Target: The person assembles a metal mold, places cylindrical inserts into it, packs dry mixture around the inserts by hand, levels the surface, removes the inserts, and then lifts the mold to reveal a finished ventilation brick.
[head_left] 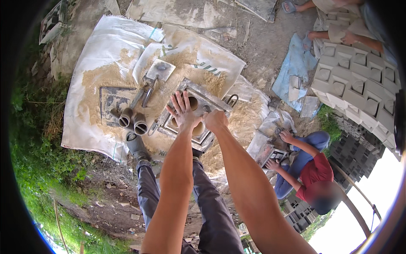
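The left hand [185,115] lies palm down over a square metal mould [208,95], fingers spread and grasping nothing. The right hand [216,121] is clenched around a dark round-ended piece [206,109] above the same mould, just beside the left. The mould, with round openings, sits on sandy white woven sacks [108,40] in front of the person; two tubes [139,118] stand near its left side, and a co-worker [319,167] crouches to the right
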